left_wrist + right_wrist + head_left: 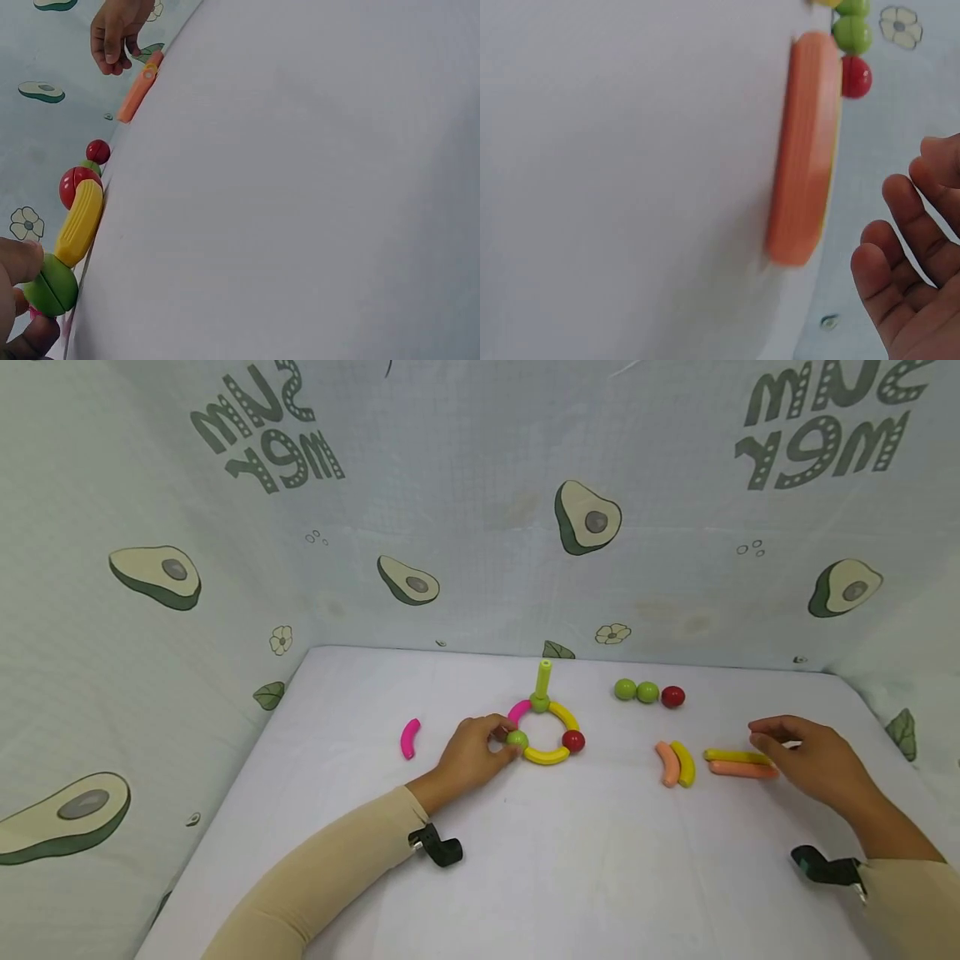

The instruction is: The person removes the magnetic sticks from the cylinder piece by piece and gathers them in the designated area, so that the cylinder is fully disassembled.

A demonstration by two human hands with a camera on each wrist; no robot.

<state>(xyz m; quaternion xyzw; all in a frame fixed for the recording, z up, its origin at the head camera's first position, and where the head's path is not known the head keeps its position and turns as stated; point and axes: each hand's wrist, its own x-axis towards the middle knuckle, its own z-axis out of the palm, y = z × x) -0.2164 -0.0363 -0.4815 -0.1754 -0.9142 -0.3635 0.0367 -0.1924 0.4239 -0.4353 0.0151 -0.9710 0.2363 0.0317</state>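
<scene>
Left hand (468,750): is pinching a glossy green plastic-looking ball (517,739) between thumb and fingers, at the left side of a ring.
Right hand (817,760): is hovering, empty, with its fingers loosely bent and apart, near two straight pieces.
Ring on the table: is forming around a gap, with a curved pink piece (517,712), an upper green ball (539,702), a curved yellow piece (565,716), a glossy red ball (573,742) and a lower curved yellow piece (546,757) following the pinched ball round.
Lime rod (543,678): is extending outward from the upper green ball.
Straight pair: a yellow bar (729,756) and an orange bar (742,769) are lying side by side.
Curved pair: an orange arc (667,764) and a yellow arc (683,764) are lying left of the bars.
Loose balls: two green balls (626,689) and another red ball (672,697) are sitting in a row farther back.
Lone pink arc (409,739): is lying left of the left hand.
Surroundings: a white-covered table (585,860) is carrying everything; an avocado-printed pale cloth (480,485) is hanging behind.
</scene>
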